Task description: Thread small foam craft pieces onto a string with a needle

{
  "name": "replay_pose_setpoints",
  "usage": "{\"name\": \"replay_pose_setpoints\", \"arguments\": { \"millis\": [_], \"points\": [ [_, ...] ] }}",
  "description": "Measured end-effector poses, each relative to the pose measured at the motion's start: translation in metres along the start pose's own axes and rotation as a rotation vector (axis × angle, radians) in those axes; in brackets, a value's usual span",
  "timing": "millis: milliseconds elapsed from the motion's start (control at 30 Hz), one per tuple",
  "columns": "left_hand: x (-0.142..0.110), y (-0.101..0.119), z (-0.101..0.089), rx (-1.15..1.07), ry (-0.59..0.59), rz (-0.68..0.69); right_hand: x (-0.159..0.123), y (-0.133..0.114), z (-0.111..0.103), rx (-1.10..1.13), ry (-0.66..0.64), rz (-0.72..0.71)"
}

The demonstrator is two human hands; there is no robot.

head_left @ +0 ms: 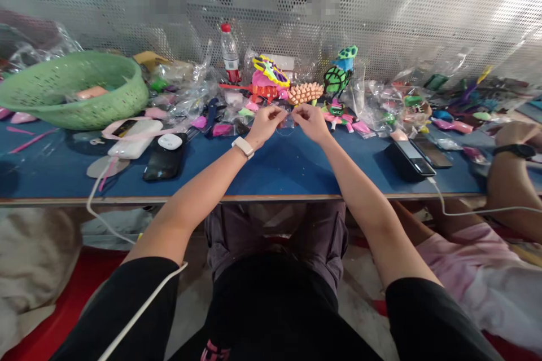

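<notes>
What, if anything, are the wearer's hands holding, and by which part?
The left hand and right hand appear to pinch a thin, clear piece in their fingertips; what it is, and which part they grip, is too faint to tell.

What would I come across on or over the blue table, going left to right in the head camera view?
Green basket, white device, black phone, red-capped bottle, your left hand, your right hand, black device, another person's hand.
</notes>
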State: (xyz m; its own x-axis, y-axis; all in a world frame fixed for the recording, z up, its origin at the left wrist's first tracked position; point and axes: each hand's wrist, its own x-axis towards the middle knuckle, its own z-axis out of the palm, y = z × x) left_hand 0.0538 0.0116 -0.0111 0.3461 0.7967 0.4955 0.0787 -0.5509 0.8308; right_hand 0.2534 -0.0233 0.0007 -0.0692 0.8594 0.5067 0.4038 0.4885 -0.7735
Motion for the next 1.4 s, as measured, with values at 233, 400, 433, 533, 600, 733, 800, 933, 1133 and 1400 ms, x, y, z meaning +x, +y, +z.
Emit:
{"name": "replay_pose_setpoints", "arguments": {
  "millis": [233,400,433,533,600,733,800,933,1133,1400],
  "points": [
    [-0.002,0.002,-0.006,0.152,0.012,0.159,0.003,0.002,-0.003,0.125,-0.033,0.009],
    [-0.003,0.003,-0.007,0.298,0.023,0.259,0.004,0.003,-0.003,0.186,-0.049,0.023],
    [-0.003,0.004,-0.009,0.355,0.009,0.303,0.005,0.004,-0.003,0.191,-0.049,0.033],
    [-0.002,0.007,-0.016,0.554,-0.084,0.444,0.005,0.007,-0.001,0.173,-0.043,0.061],
    [0.0,0.009,-0.02,0.681,-0.153,0.494,0.005,0.009,0.0,0.143,-0.043,0.073],
    [0.002,0.007,-0.022,0.777,-0.207,0.471,0.002,0.008,0.001,0.027,-0.055,0.026],
    [0.002,0.005,-0.02,0.713,-0.178,0.41,0.001,0.005,0.001,-0.032,-0.05,-0.018],
    [0.003,0.002,-0.015,0.532,-0.087,0.288,-0.002,0.0,0.007,-0.096,-0.013,-0.059],
    [0.003,0.005,-0.017,0.456,-0.085,0.279,0.002,0.013,0.011,0.055,-0.064,-0.016],
    [0.004,0.011,-0.021,0.418,-0.118,0.252,0.0,-0.001,0.001,-0.07,-0.044,-0.093]
  ]
}}
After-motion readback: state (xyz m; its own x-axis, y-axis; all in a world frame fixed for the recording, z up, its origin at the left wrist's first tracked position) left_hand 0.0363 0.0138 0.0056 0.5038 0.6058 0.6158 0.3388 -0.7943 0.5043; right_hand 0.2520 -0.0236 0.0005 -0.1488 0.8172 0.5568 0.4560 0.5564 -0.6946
